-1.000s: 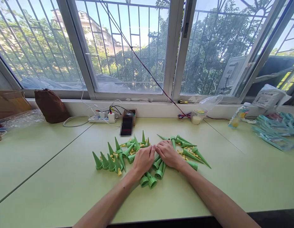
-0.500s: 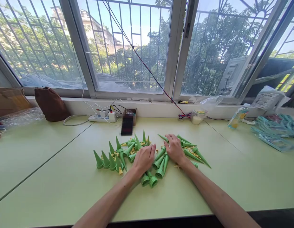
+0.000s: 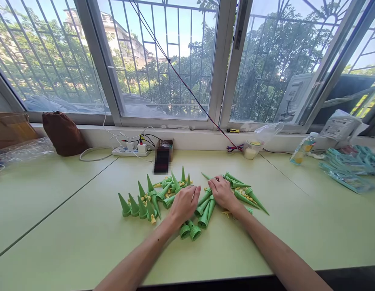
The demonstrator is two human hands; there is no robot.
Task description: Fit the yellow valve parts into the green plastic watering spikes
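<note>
My left hand point(image 3: 185, 204) rests over the middle of a pile of green plastic spikes, its fingers curled together; whatever lies inside them is hidden. To its right, my right hand point(image 3: 223, 192) bends its fingers down among more spikes, and I cannot make out what its fingertips hold. Between and below the hands lie hollow spikes point(image 3: 204, 220) with open, ridged ends, and two short-looking ones point(image 3: 195, 232) near my left wrist. Several spikes stand point up in a row point(image 3: 134, 207) at the left. Small yellow plastic pieces point(image 3: 153, 219) are scattered among them.
Behind the pile stands a small box with a blurred dark front point(image 3: 162, 161), beside a power strip point(image 3: 129, 151) with cables. A brown bag point(image 3: 64, 134) is at the left. A plastic cup point(image 3: 251, 150), a bottle point(image 3: 304, 148) and teal bagged items point(image 3: 348, 167) are at the right.
My right hand has come slightly down and its fingers have drawn in more. The left hand stays almost in place, with its fingers still curled.
</note>
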